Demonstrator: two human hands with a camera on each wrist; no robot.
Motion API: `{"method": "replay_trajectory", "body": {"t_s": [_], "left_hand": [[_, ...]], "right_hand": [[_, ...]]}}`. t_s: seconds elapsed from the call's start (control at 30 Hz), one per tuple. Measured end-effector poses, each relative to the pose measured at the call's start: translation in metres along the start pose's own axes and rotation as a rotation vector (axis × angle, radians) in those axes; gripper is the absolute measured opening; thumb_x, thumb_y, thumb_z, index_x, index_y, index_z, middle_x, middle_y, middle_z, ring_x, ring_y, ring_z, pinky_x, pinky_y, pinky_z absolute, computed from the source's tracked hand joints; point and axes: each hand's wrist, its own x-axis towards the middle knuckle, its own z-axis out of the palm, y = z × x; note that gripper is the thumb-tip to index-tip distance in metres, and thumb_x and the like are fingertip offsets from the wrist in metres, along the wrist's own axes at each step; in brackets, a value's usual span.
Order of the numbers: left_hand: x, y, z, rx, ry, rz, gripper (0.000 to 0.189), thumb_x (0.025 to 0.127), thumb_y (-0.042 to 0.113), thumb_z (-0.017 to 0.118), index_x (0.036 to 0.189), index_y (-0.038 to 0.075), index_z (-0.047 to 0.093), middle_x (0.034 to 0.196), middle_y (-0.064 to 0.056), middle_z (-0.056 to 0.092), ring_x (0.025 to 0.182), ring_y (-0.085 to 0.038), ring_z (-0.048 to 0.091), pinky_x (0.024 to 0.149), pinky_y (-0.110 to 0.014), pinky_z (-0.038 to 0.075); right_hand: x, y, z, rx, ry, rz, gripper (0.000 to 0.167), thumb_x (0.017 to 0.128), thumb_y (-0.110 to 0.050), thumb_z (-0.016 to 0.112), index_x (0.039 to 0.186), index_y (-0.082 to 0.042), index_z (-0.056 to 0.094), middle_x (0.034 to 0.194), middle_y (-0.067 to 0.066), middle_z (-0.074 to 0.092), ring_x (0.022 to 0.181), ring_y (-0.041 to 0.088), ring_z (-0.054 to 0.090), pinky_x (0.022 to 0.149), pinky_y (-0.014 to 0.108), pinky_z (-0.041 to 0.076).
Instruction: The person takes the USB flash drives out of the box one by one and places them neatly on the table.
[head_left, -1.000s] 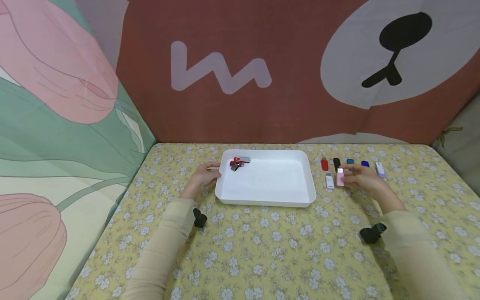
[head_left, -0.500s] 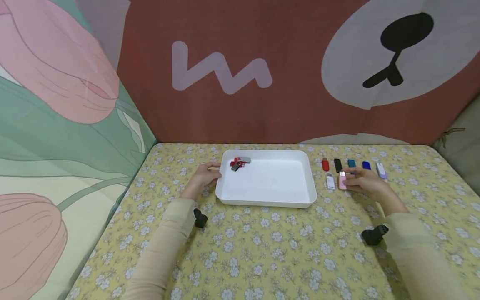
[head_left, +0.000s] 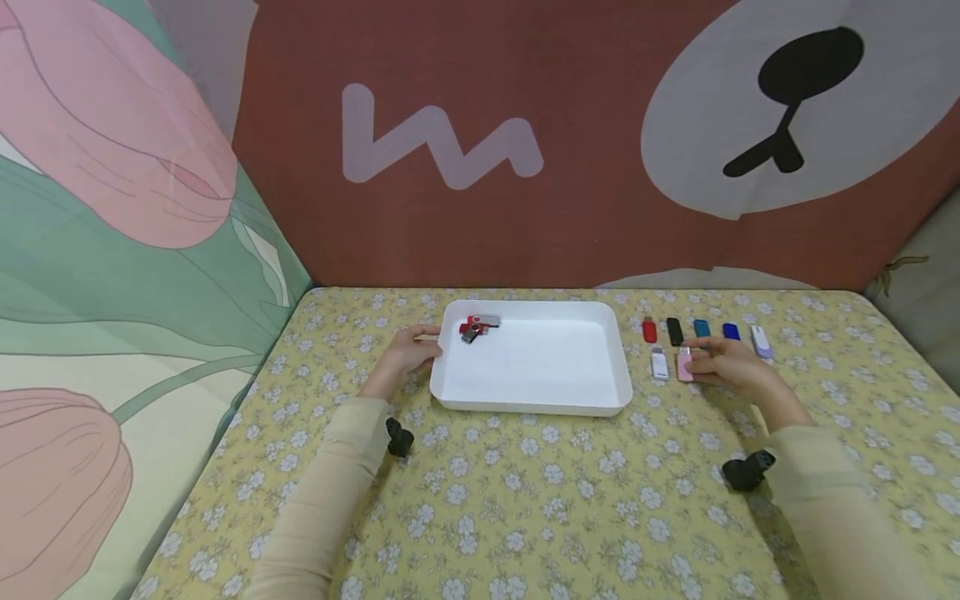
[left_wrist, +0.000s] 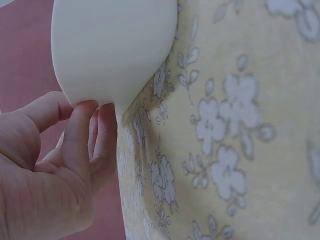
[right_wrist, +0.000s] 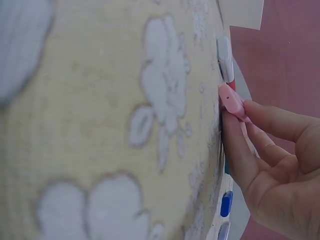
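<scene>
The pink USB stick (head_left: pixel 685 367) lies in the right hand (head_left: pixel 729 363), pinched between thumb and fingers, which cover part of its right side; whether its underside touches the cloth cannot be told. In the right wrist view one end faces the camera, and the rest runs back out of sight. That hand reaches in low from the right, its fingers bent and nearly closed together.

Just left of the pink stick is a white stick (head_left: pixel 659 365). Behind run a red stick (head_left: pixel 649 330), a black stick (head_left: pixel 675 332), a teal stick (head_left: pixel 701 328), its near end hidden by the fingers, a blue stick (head_left: pixel 731 331) and a pale lilac stick (head_left: pixel 761 342).

The left hand (head_left: pixel 407 352) holds the left end of the white tray (head_left: pixel 547 362) with bent thumb and fingers, some tips lost behind the wall. In the tray's far left corner, red and silver sticks (head_left: pixel 474 327) overlap, too small to count. Both sleeves are cut off by the frame's lower edge.
</scene>
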Motion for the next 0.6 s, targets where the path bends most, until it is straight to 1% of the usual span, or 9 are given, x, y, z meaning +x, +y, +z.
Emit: {"method": "replay_trajectory", "body": {"t_s": [0.1, 0.17, 0.3, 0.4, 0.6], "left_hand": [[0.0018, 0.0002, 0.0002, 0.016, 0.013, -0.013, 0.043, 0.092, 0.007, 0.058, 0.134, 0.013, 0.053, 0.124, -0.014, 0.058, 0.081, -0.013, 0.055, 0.066, -0.021, 0.046], [0.0019, -0.0003, 0.0003, 0.017, 0.011, -0.005, 0.043, 0.091, 0.007, 0.058, 0.134, 0.013, 0.053, 0.123, -0.015, 0.058, 0.081, -0.014, 0.056, 0.067, -0.021, 0.046], [0.0010, -0.0019, 0.0001, 0.003, -0.010, 0.028, 0.043, 0.091, 0.007, 0.057, 0.134, 0.011, 0.053, 0.123, -0.015, 0.058, 0.091, -0.019, 0.060, 0.072, -0.024, 0.049], [0.0003, -0.0028, -0.0001, -0.002, -0.018, 0.040, 0.044, 0.091, 0.007, 0.056, 0.134, 0.011, 0.052, 0.124, -0.016, 0.058, 0.096, -0.022, 0.061, 0.074, -0.025, 0.050], [-0.0020, -0.0016, -0.0020, -0.005, -0.032, 0.048, 0.046, 0.090, 0.005, 0.055, 0.135, 0.010, 0.052, 0.123, -0.018, 0.060, 0.092, -0.020, 0.061, 0.072, -0.023, 0.049]], "right_hand": [[-0.0001, -0.0006, 0.0000, -0.011, 0.004, 0.002, 0.064, 0.096, -0.006, 0.053, 0.145, 0.014, 0.018, 0.108, 0.002, 0.051, 0.082, -0.005, 0.059, 0.080, 0.020, 0.055], [-0.0001, -0.0007, -0.0001, -0.023, 0.005, -0.002, 0.063, 0.096, -0.004, 0.052, 0.145, 0.015, 0.017, 0.109, 0.004, 0.051, 0.082, -0.005, 0.059, 0.080, 0.021, 0.055], [-0.0003, -0.0018, -0.0001, -0.048, 0.012, -0.006, 0.062, 0.096, -0.003, 0.051, 0.144, 0.017, 0.017, 0.115, 0.014, 0.051, 0.081, -0.005, 0.058, 0.079, 0.022, 0.055], [0.0003, -0.0023, 0.0001, -0.071, 0.020, 0.001, 0.061, 0.097, -0.003, 0.051, 0.144, 0.018, 0.018, 0.119, 0.020, 0.050, 0.080, -0.006, 0.058, 0.078, 0.022, 0.055], [0.0020, -0.0028, -0.0001, -0.145, 0.035, 0.017, 0.060, 0.097, -0.007, 0.050, 0.144, 0.017, 0.022, 0.126, 0.031, 0.047, 0.078, -0.008, 0.057, 0.077, 0.023, 0.055]]}}
